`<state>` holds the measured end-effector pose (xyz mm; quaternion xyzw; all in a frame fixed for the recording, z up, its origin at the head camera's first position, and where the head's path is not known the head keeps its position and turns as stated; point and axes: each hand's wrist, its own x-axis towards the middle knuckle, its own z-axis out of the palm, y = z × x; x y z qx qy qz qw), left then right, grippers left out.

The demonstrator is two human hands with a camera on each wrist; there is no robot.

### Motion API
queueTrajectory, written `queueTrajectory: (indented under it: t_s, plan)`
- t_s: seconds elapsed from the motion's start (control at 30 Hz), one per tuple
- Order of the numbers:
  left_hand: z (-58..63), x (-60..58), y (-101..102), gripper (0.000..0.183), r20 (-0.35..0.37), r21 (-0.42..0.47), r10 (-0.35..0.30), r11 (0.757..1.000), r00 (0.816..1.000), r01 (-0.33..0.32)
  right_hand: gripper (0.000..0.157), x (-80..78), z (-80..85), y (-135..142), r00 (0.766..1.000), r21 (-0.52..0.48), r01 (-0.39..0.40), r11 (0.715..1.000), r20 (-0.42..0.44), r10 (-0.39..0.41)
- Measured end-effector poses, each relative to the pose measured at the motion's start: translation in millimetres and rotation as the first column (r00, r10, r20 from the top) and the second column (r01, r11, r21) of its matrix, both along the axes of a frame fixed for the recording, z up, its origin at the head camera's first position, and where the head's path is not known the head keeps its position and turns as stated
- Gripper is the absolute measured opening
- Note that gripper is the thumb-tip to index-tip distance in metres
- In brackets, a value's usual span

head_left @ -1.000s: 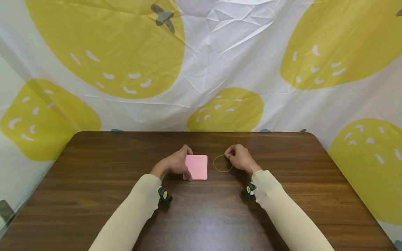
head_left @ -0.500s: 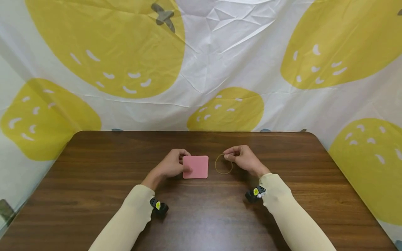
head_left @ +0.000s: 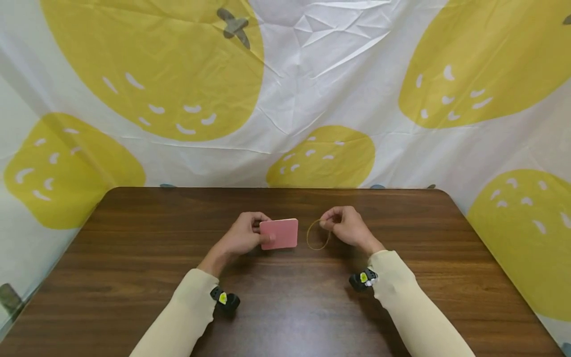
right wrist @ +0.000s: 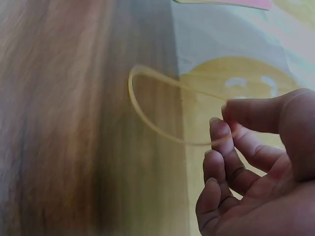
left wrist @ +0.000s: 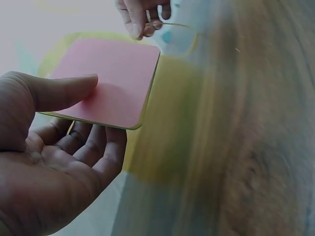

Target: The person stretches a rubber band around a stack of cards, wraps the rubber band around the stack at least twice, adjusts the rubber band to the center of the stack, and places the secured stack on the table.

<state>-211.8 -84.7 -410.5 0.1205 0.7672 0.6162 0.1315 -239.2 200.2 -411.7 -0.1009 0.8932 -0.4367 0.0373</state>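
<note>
My left hand (head_left: 243, 233) holds a thin stack of pink square cards (head_left: 281, 234) with rounded corners. In the left wrist view the thumb presses on the top face of the pink cards (left wrist: 118, 78) and the fingers support them from below; a greenish-yellow edge shows along the side. To the right of the cards, my right hand (head_left: 350, 228) pinches a thin yellow rubber band (head_left: 308, 239) between thumb and fingertips. The rubber band (right wrist: 142, 115) hangs as a loose loop in the right wrist view, apart from the cards.
Below both hands lies a brown wood-grain table (head_left: 285, 307). Behind it hangs a white cloth (head_left: 200, 166) printed with large yellow fruit. A small black wrist camera (head_left: 227, 302) is strapped to the left sleeve, another black camera (head_left: 359, 281) to the right.
The left hand has lifted the pink cards off the table and tilted them, its thumb now on their face. The right hand has shifted slightly right, still pinching the rubber band.
</note>
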Motion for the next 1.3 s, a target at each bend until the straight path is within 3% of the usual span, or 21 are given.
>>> queueTrajectory:
  t_s: [0.2, 0.27, 0.33, 0.43, 0.5, 0.6, 0.73, 0.87, 0.97, 1.13, 1.3]
  plan:
    - [16.3, 4.3, -4.4, 0.026, -0.026, 0.128, 0.038, 0.991, 0.999, -0.035, 0.020, 8.2, 16.8, -2.8, 0.997, -0.161, 0.036, 0.986, 0.076, -0.023]
    - [21.0, 4.6, -4.8, 0.027, -0.013, 0.184, 0.065, 0.981, 0.998, -0.062, 0.023, 10.3, 23.0, -3.3, 0.994, -0.247, 0.055, 0.967, 0.101, -0.030]
    - [25.7, 4.8, -5.2, 0.027, 0.001, 0.229, 0.098, 0.969, 0.995, -0.095, 0.024, 12.3, 29.1, -4.3, 0.994, -0.369, 0.056, 0.928, 0.106, -0.018]
    - [31.4, 4.6, -5.6, 0.028, 0.013, 0.272, 0.137, 0.953, 0.990, -0.136, 0.023, 15.1, 36.4, -5.6, 0.995, -0.573, 0.020, 0.820, 0.096, 0.042]
    - [34.4, 4.5, -5.5, 0.030, 0.015, 0.287, 0.159, 0.945, 0.987, -0.156, 0.025, 16.7, 40.4, -6.5, 0.992, -0.684, -0.037, 0.728, 0.063, 0.109]
    - [37.7, 4.4, -5.3, 0.033, 0.009, 0.296, 0.179, 0.939, 0.984, -0.174, 0.032, 18.2, 45.3, -8.9, 0.980, -0.782, -0.134, 0.608, -0.012, 0.201]
    - [41.4, 5.4, -4.5, 0.034, 0.019, 0.306, 0.196, 0.932, 0.980, -0.192, 0.042, 19.9, 50.7, -13.5, 0.960, -0.848, -0.208, 0.488, -0.082, 0.267]
    - [42.7, 6.9, -4.5, 0.034, 0.033, 0.317, 0.196, 0.928, 0.980, -0.196, 0.051, 22.2, 52.7, -17.6, 0.937, -0.904, -0.215, 0.370, -0.085, 0.338]
    - [41.3, 7.0, -5.2, 0.035, 0.041, 0.327, 0.200, 0.923, 0.979, -0.202, 0.055, 23.9, 52.3, -20.3, 0.916, -0.930, -0.211, 0.301, -0.081, 0.392]
    - [36.2, 5.6, -8.2, 0.036, 0.054, 0.342, 0.213, 0.914, 0.975, -0.219, 0.056, 24.1, 48.4, -22.6, 0.896, -0.940, -0.238, 0.244, -0.115, 0.430]
    - [32.4, 4.6, -11.2, 0.036, 0.065, 0.343, 0.210, 0.913, 0.976, -0.219, 0.052, 22.5, 44.2, -24.3, 0.892, -0.933, -0.269, 0.239, -0.148, 0.426]
